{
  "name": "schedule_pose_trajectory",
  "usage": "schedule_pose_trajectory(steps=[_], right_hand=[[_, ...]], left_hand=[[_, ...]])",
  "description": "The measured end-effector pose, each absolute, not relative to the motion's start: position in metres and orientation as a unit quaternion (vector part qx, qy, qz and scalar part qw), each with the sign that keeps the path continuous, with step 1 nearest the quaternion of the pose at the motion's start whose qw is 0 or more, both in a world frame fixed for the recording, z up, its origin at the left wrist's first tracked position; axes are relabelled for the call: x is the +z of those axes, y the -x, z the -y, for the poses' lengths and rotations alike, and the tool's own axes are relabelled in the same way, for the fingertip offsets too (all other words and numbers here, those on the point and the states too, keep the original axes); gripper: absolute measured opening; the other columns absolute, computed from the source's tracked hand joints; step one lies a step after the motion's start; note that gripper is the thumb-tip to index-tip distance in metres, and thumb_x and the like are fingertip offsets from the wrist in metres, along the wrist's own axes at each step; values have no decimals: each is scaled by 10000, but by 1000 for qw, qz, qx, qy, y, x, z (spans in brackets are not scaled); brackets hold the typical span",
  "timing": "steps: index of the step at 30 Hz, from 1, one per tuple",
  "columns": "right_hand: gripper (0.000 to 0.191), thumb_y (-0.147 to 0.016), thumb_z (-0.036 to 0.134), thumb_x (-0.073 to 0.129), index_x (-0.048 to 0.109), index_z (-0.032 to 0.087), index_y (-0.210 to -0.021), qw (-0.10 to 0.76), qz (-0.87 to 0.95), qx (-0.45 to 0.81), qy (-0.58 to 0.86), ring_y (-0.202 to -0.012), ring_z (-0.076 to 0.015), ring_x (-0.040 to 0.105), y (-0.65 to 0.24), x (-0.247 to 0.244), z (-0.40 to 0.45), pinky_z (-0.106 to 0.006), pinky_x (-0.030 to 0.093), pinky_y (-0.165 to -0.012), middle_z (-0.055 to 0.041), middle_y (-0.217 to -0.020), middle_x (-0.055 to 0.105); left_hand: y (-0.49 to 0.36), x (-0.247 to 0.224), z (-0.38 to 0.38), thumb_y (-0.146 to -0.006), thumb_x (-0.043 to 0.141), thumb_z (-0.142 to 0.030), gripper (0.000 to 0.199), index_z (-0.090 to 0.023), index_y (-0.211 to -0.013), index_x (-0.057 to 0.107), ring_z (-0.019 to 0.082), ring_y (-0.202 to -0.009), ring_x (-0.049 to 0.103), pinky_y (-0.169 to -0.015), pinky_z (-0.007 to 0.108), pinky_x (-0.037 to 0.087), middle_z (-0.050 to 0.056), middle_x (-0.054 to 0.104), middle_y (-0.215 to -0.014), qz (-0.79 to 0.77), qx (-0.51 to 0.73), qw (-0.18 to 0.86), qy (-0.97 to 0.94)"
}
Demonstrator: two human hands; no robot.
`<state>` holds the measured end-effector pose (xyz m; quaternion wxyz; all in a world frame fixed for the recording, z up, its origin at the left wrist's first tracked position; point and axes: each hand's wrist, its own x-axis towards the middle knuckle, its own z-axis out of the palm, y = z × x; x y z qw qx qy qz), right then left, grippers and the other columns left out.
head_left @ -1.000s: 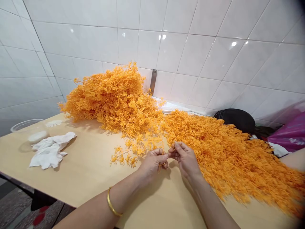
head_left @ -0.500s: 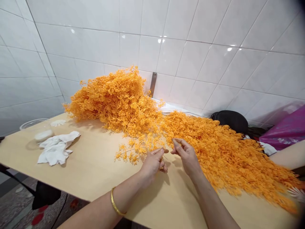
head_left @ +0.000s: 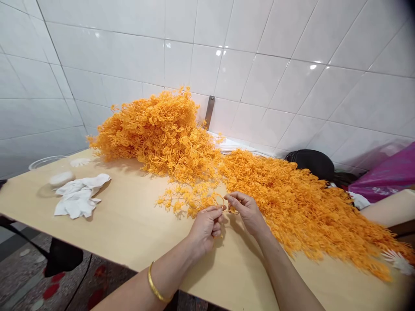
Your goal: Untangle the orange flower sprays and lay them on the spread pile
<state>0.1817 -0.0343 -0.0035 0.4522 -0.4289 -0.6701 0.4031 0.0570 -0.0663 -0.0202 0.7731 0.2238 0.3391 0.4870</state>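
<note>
Between my hands a thin orange stem (head_left: 223, 199) bends in a small loop. My left hand (head_left: 205, 225), with a gold bangle on its wrist, pinches the stem's lower part between thumb and fingers. Just to the right, my right hand (head_left: 247, 211) has thumb and forefinger pressed together at the loop's other side. A loose spray of orange blossoms (head_left: 181, 201) lies on the table beyond my left hand. Behind it rises a tall heap of orange artificial flowers (head_left: 155, 134), and a long flat pile of them (head_left: 301, 207) spreads to the right.
The wooden table (head_left: 129, 233) meets a white tiled wall. Crumpled white tissue (head_left: 78, 196), a white round item (head_left: 61, 178) and a clear container (head_left: 47, 162) are at left. A black case (head_left: 313, 164) and purple bag (head_left: 387, 172) stand at back right, near a pale forearm-like shape.
My right hand has moved slightly left and down, closer to my left hand. The stem between them now shows as a curved loop. The view has shifted a little.
</note>
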Motion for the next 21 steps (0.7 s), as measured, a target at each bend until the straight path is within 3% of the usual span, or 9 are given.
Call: schedule_pose_trajectory(steps=[4, 9, 14, 21], right_hand=[[281, -773, 426, 474, 588, 173, -817, 415, 667, 460, 414, -658, -119, 478, -187, -1, 36, -238, 402, -593, -3, -717, 507], [221, -723, 381, 555, 577, 177, -804, 391, 692, 418, 439, -549, -104, 449, -186, 1, 38, -221, 361, -522, 23, -602, 493], [221, -750, 377, 511, 523, 181, -649, 438, 680, 337, 481, -468, -92, 386, -180, 2, 39, -219, 303, -455, 33, -527, 470], [249, -759, 414, 480, 477, 188, -652, 542, 604, 219, 542, -478, -100, 381, -169, 5, 38, -231, 312, -468, 29, -533, 447]], left_hand=[[-57, -22, 63, -642, 600, -215, 175, -121, -759, 511, -5, -330, 127, -381, 186, 52, -98, 314, -428, -336, 500, 765, -227], [-57, -20, 63, -618, 629, -237, 190, -142, -629, 465, -3, -331, 144, -384, 198, 66, -94, 315, -425, -353, 512, 747, -234], [-57, -14, 67, -594, 659, -284, 202, -129, -676, 558, 14, -343, 142, -380, 218, 61, -98, 250, -384, -373, 485, 741, -277], [-68, 13, 59, -631, 611, -243, 137, -145, -665, 522, 17, -329, 133, -375, 215, 56, -101, 246, -360, -343, 494, 743, -293]])
